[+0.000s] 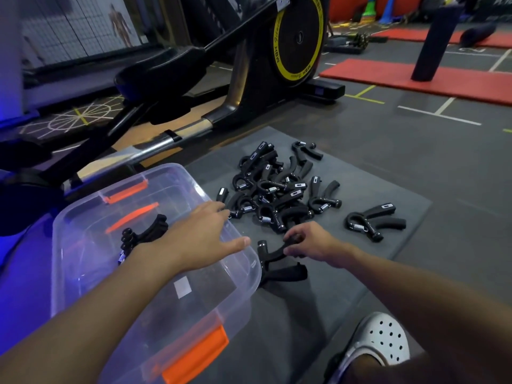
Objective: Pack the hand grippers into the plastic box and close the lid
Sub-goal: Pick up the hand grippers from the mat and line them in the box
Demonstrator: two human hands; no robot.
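We are picking up one hand gripper [273, 263] that is lying near the near left edge of the grey mat [388, 187], just beside the right wall of the plastic box [243, 284]. Our right hand [313, 245] is curling its fingers and thumb around the upper handle in a narrow pinch, while the lower handle is resting on the mat. To do this step well, we think it is better to take the handle deeper into the fingers before lifting, because the gripper may turn in such a light pinch. Then we should carry it over the rim and lay it flat beside the single gripper [146, 234] lying in the box. Our left hand [205, 234] is reaching across the right rim of the box with fingers straight and spread, holding nothing. Its fingertips are at the near left side of the pile [271, 189] in the middle of the mat, and we cannot tell if they are touching it.
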